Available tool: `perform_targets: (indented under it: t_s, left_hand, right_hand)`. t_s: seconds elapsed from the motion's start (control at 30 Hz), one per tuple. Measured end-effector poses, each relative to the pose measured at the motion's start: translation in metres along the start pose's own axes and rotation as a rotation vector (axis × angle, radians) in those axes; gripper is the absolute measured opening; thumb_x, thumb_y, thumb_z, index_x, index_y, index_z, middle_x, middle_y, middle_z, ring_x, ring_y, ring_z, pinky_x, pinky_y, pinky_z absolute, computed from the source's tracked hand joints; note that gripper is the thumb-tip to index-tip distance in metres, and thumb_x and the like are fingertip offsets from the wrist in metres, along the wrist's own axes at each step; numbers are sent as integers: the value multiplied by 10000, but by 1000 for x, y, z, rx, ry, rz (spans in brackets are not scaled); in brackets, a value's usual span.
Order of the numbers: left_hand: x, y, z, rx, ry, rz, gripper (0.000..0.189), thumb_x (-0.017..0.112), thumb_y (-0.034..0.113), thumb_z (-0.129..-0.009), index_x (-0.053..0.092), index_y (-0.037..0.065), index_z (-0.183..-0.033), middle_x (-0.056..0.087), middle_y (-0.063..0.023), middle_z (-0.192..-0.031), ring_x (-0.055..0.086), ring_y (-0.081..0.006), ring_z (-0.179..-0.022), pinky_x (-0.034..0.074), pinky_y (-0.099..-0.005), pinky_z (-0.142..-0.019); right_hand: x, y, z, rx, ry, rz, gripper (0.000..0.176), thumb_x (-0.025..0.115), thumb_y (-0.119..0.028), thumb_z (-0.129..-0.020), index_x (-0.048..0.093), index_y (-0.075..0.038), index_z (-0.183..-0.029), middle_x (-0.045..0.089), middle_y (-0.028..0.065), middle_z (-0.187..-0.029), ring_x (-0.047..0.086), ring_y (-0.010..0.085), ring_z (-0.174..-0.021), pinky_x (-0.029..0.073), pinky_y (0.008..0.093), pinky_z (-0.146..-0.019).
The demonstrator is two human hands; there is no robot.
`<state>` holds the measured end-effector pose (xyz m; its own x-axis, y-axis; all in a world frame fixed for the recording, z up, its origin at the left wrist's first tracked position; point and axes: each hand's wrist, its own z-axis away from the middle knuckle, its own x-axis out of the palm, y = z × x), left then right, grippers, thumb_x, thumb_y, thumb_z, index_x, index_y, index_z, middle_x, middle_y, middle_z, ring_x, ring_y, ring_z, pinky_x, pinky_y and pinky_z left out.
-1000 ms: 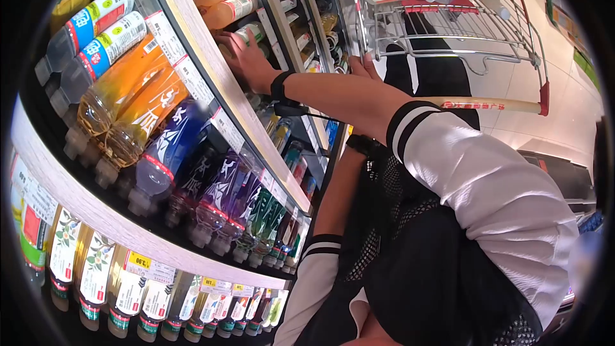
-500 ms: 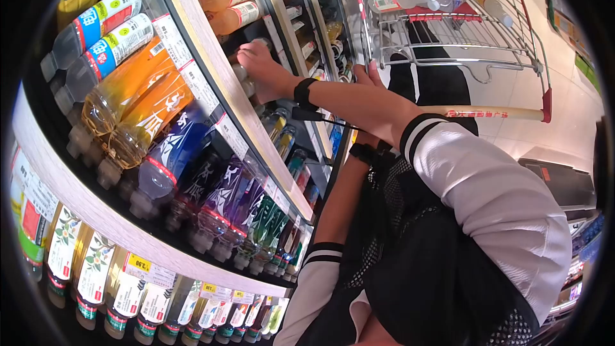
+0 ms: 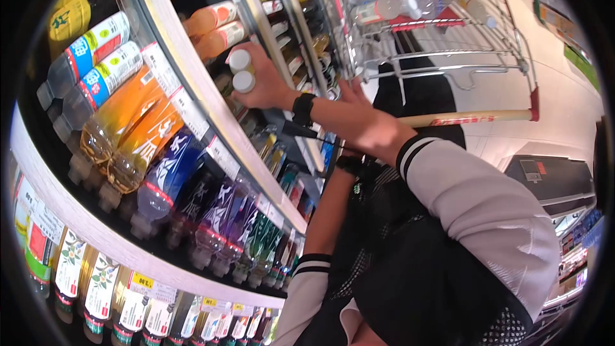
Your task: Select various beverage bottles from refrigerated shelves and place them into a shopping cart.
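Two white-capped bottles (image 3: 242, 72) are in my right hand (image 3: 266, 80), their caps facing me and their bodies hidden in the shelf gap. My right hand is closed around them, beside orange-pink drink bottles (image 3: 220, 40). My right forearm crosses over the left one. Partly hidden behind it, my left hand (image 3: 352, 94) shows stretched fingers near the shopping cart (image 3: 442, 64). Whether its palm rests on the cart handle (image 3: 471, 118) cannot be seen.
Shelves on the left hold blue, purple and orange-labelled bottles (image 3: 131, 131); white-labelled bottles (image 3: 99, 288) line the row below. Several bottles (image 3: 384, 9) lie in the cart. A dark box-like object (image 3: 548, 179) is on the floor at right.
My right hand has drawn back slightly and turned, bringing two white caps into view. The view has shifted a little. My left hand remains by the cart.
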<state>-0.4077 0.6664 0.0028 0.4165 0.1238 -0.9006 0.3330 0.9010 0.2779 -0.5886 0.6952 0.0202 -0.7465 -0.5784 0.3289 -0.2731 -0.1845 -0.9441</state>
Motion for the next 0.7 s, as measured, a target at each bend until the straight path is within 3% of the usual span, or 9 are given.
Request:
perform_targets:
  t_s: [0.07, 0.23, 0.3, 0.33, 0.4, 0.5, 0.57, 0.6, 0.7]
  left_hand:
    - [-6, 2, -8, -98, -132, 145, 353, 517, 372, -1076, 560, 32, -1159, 631, -207, -742, 575, -387, -611, 410, -477, -550]
    - [32, -36, -3, 142, 105, 156, 318, 522, 339, -1074, 562, 29, -1133, 625, -209, -764, 644, -378, -725, 462, -483, -630]
    - [52, -69, 1, 342, -118, 477, 276, 528, 292, -1061, 542, 26, -1132, 664, -237, -817, 671, -413, -770, 474, -512, -630]
    - [-2, -7, -11, -13, -175, 424, 307, 486, 310, -1074, 504, 14, -1151, 668, -279, -811, 651, -498, -776, 465, -576, -630]
    - [-9, 3, -14, -45, -194, 236, 344, 441, 330, -1086, 475, 5, -1191, 655, -304, -783, 620, -545, -775, 444, -623, -634]
    - [-15, 10, -13, -68, -186, 193, 396, 422, 369, -1091, 480, -3, -1212, 663, -309, -842, 630, -535, -818, 450, -621, -668]
    - [-4, 2, -8, -52, -89, 135, 405, 408, 385, -1092, 482, 11, -1230, 672, -314, -894, 627, -536, -874, 467, -622, -703]
    - [-4, 0, -12, -129, -158, 129, 399, 400, 392, -1093, 480, 22, -1220, 672, -318, -861, 625, -548, -838, 475, -629, -692]
    - [-18, 7, -16, -142, -228, 280, 377, 399, 384, -1095, 464, 17, -1149, 648, -333, -800, 603, -571, -780, 456, -643, -661]
  right_hand:
    - [-15, -15, -10, 18, -39, -45, 608, 761, -64, -648, 515, -64, -1204, 561, 100, -1121, 582, 270, -1085, 455, 367, -981]
    - [-79, -77, -34, -47, -51, -146, 608, 744, -25, -660, 521, -80, -1223, 591, 69, -1152, 595, 209, -1110, 476, 370, -979]
    - [-120, -92, -48, -209, -39, -48, 663, 758, -29, -677, 494, -83, -1283, 585, 81, -1205, 586, 211, -1150, 489, 393, -992]
    - [-143, -112, -58, -180, -56, -6, 669, 743, -12, -685, 475, -80, -1294, 588, 97, -1215, 584, 223, -1165, 490, 403, -1001]
    - [-197, -128, -76, -257, -93, 215, 620, 724, 3, -688, 488, -76, -1256, 607, 102, -1188, 599, 229, -1158, 488, 412, -1009]
    - [-275, -133, -98, -352, -71, 636, 646, 775, -37, -641, 529, -62, -1237, 624, 109, -1204, 617, 250, -1156, 477, 384, -1030]
    - [-314, -134, -103, -362, -65, 897, 662, 790, -43, -624, 548, -60, -1241, 623, 116, -1222, 572, 334, -1254, 394, 454, -1149]
    - [-337, -124, -110, -437, -114, 999, 664, 774, -34, -623, 549, -60, -1247, 622, 125, -1215, 517, 368, -1308, 326, 481, -1200]
    - [-389, -102, -111, -219, -293, 1196, 628, 722, -69, -666, 552, -70, -1271, 597, 157, -1267, 501, 421, -1261, 400, 507, -1066]
